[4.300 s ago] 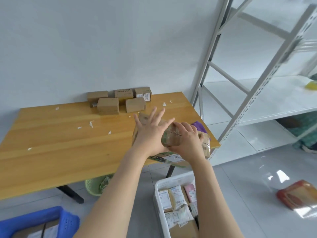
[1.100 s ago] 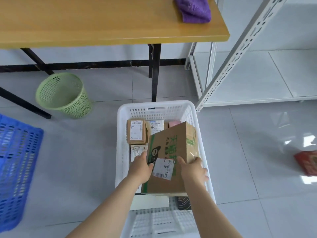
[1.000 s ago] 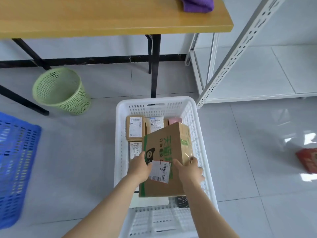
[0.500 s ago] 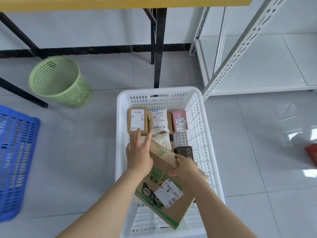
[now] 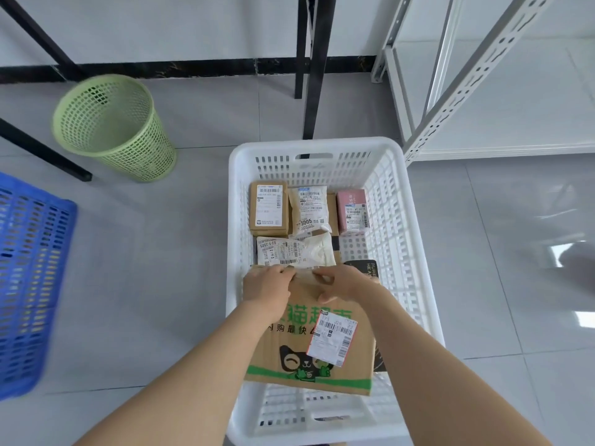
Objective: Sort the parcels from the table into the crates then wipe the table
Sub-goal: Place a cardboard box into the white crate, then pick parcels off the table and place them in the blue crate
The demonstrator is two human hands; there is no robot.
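left hand (image 5: 267, 289): fingers curled over far edge of cardboard box (image 5: 289, 355) | right hand (image 5: 346, 284): grips same edge (hands close together) | box: lying inside white crate (image 5: 317, 143), near end

The cardboard box (image 5: 289, 378) half hides a black parcel (image 5: 365, 268); the blue crate (image 5: 29, 278) is cropped.

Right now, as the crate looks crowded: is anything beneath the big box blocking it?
Yes: in the white crate a black packet lies partly under the cardboard box, right side; left hand and right hand grip its far edge.
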